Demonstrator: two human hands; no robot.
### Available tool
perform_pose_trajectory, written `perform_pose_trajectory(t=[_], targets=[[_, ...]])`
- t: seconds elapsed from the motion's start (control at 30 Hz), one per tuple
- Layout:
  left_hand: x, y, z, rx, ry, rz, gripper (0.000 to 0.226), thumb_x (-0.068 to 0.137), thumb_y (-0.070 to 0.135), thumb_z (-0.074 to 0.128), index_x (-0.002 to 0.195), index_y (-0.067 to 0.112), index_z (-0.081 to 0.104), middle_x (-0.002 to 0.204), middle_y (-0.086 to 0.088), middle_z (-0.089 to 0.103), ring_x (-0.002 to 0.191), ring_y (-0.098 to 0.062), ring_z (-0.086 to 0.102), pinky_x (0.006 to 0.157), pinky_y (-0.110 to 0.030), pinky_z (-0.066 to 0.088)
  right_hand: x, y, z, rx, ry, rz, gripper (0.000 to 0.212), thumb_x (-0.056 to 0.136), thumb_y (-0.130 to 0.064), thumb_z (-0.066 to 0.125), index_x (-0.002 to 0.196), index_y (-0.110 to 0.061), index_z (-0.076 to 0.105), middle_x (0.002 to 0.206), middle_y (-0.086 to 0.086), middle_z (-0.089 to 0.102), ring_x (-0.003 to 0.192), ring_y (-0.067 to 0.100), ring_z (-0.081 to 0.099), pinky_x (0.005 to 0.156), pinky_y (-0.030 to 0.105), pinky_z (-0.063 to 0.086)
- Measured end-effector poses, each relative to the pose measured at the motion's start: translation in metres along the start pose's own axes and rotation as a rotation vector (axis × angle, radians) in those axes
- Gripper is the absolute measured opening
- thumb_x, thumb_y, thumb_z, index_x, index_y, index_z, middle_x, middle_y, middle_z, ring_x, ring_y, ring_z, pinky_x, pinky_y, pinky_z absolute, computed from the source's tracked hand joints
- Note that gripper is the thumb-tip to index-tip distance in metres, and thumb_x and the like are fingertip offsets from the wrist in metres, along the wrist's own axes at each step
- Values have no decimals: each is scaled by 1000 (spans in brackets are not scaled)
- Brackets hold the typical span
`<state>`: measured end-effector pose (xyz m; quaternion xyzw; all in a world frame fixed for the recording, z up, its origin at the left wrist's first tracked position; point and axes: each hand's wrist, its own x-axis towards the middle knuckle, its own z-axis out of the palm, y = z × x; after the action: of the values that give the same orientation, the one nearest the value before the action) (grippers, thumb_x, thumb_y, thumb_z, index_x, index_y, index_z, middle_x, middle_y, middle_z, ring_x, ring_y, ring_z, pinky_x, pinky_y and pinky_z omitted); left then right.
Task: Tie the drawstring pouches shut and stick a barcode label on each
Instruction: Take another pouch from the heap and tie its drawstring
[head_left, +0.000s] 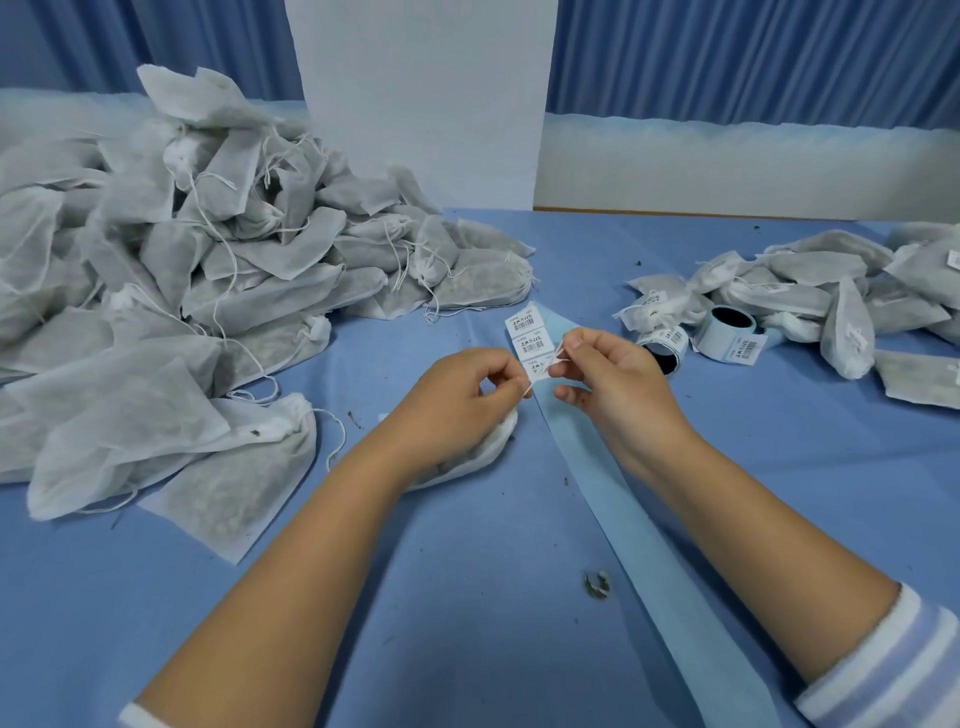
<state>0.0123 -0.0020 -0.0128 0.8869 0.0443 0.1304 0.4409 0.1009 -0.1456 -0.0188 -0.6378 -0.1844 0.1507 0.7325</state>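
On the blue table (467, 597), a soft, light pouch (491, 447) lies just left of the label strip (530, 338) under the left hand (457, 395), which with the right hand (618, 379) pinches its thin string (529, 388), likely best gripped close to the neck.

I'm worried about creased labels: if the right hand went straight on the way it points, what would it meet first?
Likely the strip of barcode labels, just beyond the right hand, though depth is unclear.
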Motion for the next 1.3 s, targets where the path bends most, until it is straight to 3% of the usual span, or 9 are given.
perform_pose_trajectory(t=[0.13,0.27,0.4,0.63,0.73,0.97,1.07,1.2,1.3], targets=[[-1,-9,-5,148,-99,-83,39,104,34,36,102,8,65,99,2,65,94,-9,58,86,-25,42,1,-4,-2,80,2,-30,19,101,-11,49,87,-12,62,72,-7,65,67,4,62,62,18,51],[4,-17,-20,68,-61,-228,30,97,33,44,81,11,56,79,5,56,73,-11,49,71,-28,40,-2,-9,0,185,-6,-98,15,100,-6,49,91,-6,61,82,4,67,75,10,67,76,23,55],[10,-23,-21,38,57,-255,21,91,32,60,73,22,61,55,19,53,47,3,44,46,-11,34,-11,-10,9,86,-26,-243,11,97,-2,53,90,-7,60,84,4,69,81,15,70,78,24,56],[14,-18,0,-229,402,-299,31,92,41,63,70,23,50,62,14,50,54,0,45,55,-21,33,-29,-1,17,-519,-69,-656,7,89,-8,65,92,-14,68,106,2,59,104,10,58,93,24,46],[10,-13,7,-294,433,-333,38,94,46,57,68,21,45,56,16,45,50,1,42,52,-16,32,-30,5,20,-631,-36,-659,5,87,-14,69,91,-16,72,117,0,53,116,13,53,102,19,35],[10,-3,6,-656,361,-433,35,99,42,51,99,9,62,90,-11,61,83,-22,58,84,-42,49,-27,11,19,-681,-58,-528,6,88,-14,70,92,-18,72,122,0,49,122,12,48,101,11,30],[9,-2,4,-743,329,-446,31,99,35,51,96,9,66,90,-12,65,82,-23,61,79,-39,49,-25,11,18,-645,-91,-500,7,89,-13,69,94,-17,71,122,-1,49,117,-2,46,94,6,34],[8,-1,-2,-827,169,-422,19,91,26,62,96,8,67,87,-12,67,73,-18,66,69,-29,57,-22,12,16,-626,-86,-454,8,89,-15,68,94,-21,71,123,-4,51,119,-2,47,94,18,42],[7,-3,0,-793,152,-425,40,87,18,73,116,-7,62,106,-20,72,87,-23,72,74,-30,59,-18,11,11,-603,-104,-455,11,89,-13,68,92,-23,71,124,-4,55,119,0,50,94,23,44]])
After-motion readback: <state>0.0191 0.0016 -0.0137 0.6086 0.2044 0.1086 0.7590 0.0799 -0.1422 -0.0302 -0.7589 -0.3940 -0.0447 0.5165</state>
